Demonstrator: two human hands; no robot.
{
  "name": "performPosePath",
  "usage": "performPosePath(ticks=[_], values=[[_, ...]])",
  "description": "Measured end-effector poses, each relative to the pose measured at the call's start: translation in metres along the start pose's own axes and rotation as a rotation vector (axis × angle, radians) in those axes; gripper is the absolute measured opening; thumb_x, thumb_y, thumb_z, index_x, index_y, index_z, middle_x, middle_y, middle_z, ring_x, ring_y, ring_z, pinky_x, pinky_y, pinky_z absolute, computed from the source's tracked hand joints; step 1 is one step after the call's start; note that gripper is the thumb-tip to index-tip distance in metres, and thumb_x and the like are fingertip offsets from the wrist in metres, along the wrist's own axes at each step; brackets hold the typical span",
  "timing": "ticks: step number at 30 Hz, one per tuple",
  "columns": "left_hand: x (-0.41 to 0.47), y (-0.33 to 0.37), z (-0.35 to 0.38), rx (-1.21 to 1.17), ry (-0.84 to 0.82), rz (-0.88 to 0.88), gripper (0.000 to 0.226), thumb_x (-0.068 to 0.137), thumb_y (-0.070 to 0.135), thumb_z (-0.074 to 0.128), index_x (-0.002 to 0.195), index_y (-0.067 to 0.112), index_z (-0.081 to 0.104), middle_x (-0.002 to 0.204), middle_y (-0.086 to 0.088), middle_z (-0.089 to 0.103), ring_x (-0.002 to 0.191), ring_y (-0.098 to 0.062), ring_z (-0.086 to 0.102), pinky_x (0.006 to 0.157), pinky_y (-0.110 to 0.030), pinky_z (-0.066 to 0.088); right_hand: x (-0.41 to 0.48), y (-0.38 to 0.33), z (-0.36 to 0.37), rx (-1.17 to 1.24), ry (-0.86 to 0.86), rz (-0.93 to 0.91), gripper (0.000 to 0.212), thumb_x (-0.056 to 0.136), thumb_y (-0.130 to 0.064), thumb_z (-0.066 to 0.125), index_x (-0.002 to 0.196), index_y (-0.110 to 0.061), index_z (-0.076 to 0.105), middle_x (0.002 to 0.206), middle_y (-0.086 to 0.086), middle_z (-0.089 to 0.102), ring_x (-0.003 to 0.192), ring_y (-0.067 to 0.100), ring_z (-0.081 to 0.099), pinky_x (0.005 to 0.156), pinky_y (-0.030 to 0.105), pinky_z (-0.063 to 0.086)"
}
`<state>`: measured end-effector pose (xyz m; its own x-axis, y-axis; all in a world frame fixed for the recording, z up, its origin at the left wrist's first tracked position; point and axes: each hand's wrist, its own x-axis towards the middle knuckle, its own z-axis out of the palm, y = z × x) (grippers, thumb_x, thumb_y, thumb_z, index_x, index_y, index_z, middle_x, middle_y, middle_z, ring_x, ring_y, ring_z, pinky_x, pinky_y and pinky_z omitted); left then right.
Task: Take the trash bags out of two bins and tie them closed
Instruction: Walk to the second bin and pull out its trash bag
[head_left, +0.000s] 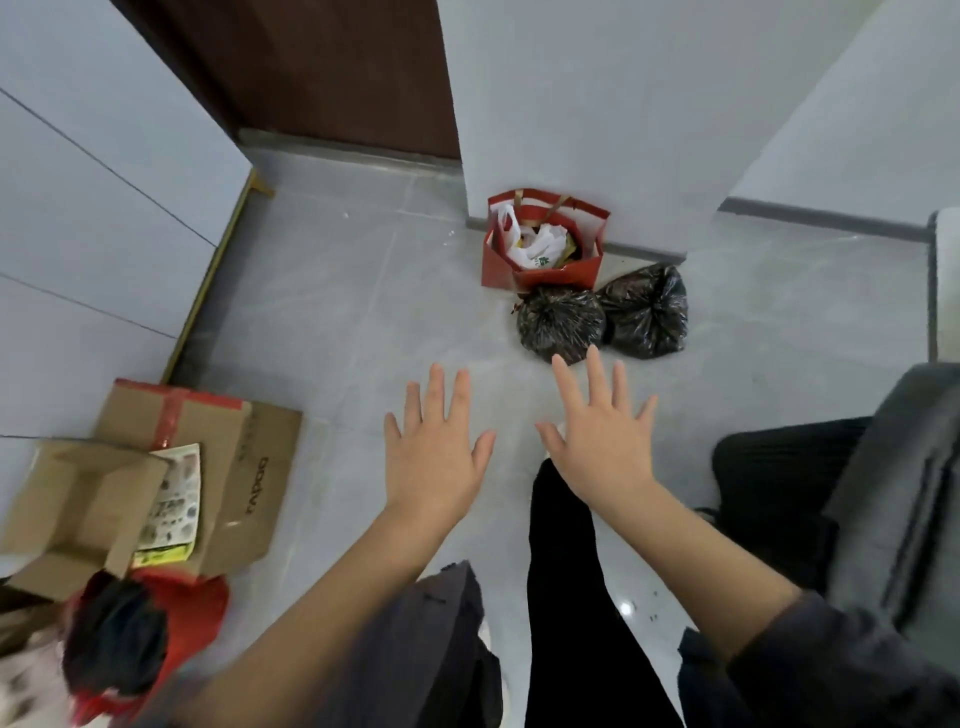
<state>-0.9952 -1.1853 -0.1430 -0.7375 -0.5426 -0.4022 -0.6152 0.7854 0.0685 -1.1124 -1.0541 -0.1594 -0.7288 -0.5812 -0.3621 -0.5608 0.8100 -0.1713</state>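
Two dark, shiny trash bags lie side by side on the grey floor by the wall corner, the left bag (561, 325) and the right bag (647, 312), both gathered and bunched shut at the top. My left hand (436, 447) and my right hand (602, 431) are stretched out flat in front of me, palms down, fingers spread, holding nothing. The tips of my right fingers overlap the near edge of the left bag in the view; I cannot tell whether they touch it. No bin is in sight.
A red paper bag (543, 244) stuffed with white plastic bags stands against the wall behind the trash bags. Open cardboard boxes (208, 467) and a red bag (197, 603) lie at the left by white cabinets. A dark chair (883, 493) is at the right.
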Motion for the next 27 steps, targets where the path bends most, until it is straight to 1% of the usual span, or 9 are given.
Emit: performPosePath(ticks=[3,8,10,12,15,17,20,24,27], values=[[-0.078,-0.022,0.004,0.027,0.019,0.016,0.071,0.095,0.058,0.021,0.151,0.024,-0.006,0.161,-0.006,-0.003,0.146,-0.031,0.006,0.114,-0.053,0.020,-0.081,-0.020,0.005,-0.010,0.076,-0.029,0.072,0.092,-0.055,0.040,0.151,-0.032,0.006,0.160,0.008,0.000,0.145,0.037,0.004,0.108,0.067,0.017],[-0.193,-0.034,0.006,0.046,0.049,0.036,0.071,0.094,0.060,0.017,0.151,0.024,-0.006,0.161,-0.006,0.001,0.147,-0.031,0.007,0.114,-0.053,0.019,-0.195,-0.030,0.003,-0.016,0.091,-0.054,0.070,0.092,-0.055,0.039,0.151,-0.031,0.009,0.160,0.009,0.006,0.145,0.037,0.007,0.108,0.066,0.017],[-0.231,-0.030,0.012,0.064,0.080,0.021,0.072,0.091,0.060,0.013,0.152,0.022,0.006,0.160,-0.008,0.013,0.144,-0.032,0.019,0.110,-0.054,0.027,-0.232,-0.026,0.004,-0.024,0.097,-0.080,0.070,0.091,-0.055,0.040,0.151,-0.031,0.010,0.160,0.009,0.009,0.145,0.036,0.009,0.108,0.065,0.017],[-0.263,-0.024,0.022,0.049,0.117,0.000,0.073,0.089,0.060,0.015,0.151,0.020,0.019,0.156,-0.010,0.026,0.140,-0.034,0.030,0.104,-0.056,0.035,-0.263,-0.019,0.008,-0.040,0.107,-0.116,0.070,0.091,-0.055,0.039,0.151,-0.030,0.010,0.160,0.009,0.009,0.146,0.036,0.009,0.109,0.063,0.015],[-0.304,-0.009,0.047,0.016,0.153,-0.051,0.073,0.089,0.059,0.019,0.150,0.019,0.022,0.154,-0.011,0.030,0.138,-0.035,0.034,0.102,-0.057,0.038,-0.300,-0.003,0.020,-0.046,0.126,-0.168,0.069,0.091,-0.055,0.039,0.151,-0.029,0.013,0.159,0.009,0.012,0.146,0.036,0.010,0.110,0.062,0.015],[-0.328,0.010,0.062,0.000,0.185,-0.087,0.072,0.090,0.059,0.018,0.151,0.020,0.017,0.156,-0.011,0.025,0.140,-0.034,0.029,0.105,-0.056,0.035,-0.319,0.012,0.030,-0.062,0.140,-0.191,0.069,0.091,-0.055,0.040,0.150,-0.029,0.015,0.159,0.010,0.014,0.145,0.036,0.011,0.110,0.062,0.016],[-0.366,0.046,0.086,-0.040,0.154,-0.131,0.072,0.092,0.058,0.018,0.152,0.023,0.002,0.160,-0.008,0.007,0.146,-0.030,0.012,0.113,-0.053,0.023,-0.353,0.042,0.041,-0.072,0.160,-0.216,0.069,0.091,-0.054,0.041,0.150,-0.028,0.017,0.158,0.011,0.017,0.144,0.037,0.015,0.110,0.062,0.018],[-0.424,0.086,0.105,-0.086,0.150,-0.185,0.071,0.092,0.058,0.021,0.152,0.024,0.001,0.161,-0.006,0.004,0.146,-0.029,0.009,0.114,-0.051,0.020,-0.406,0.081,0.046,-0.086,0.172,-0.247,0.069,0.090,-0.052,0.045,0.149,-0.027,0.021,0.157,0.013,0.021,0.144,0.037,0.018,0.109,0.062,0.019],[-0.464,0.105,0.119,-0.105,0.195,-0.217,0.070,0.093,0.057,0.022,0.152,0.024,0.004,0.160,-0.007,0.009,0.146,-0.030,0.013,0.112,-0.053,0.023,-0.437,0.100,0.049,-0.108,0.172,-0.302,0.069,0.090,-0.051,0.048,0.149,-0.027,0.023,0.156,0.013,0.023,0.143,0.038,0.021,0.109,0.062,0.019]])
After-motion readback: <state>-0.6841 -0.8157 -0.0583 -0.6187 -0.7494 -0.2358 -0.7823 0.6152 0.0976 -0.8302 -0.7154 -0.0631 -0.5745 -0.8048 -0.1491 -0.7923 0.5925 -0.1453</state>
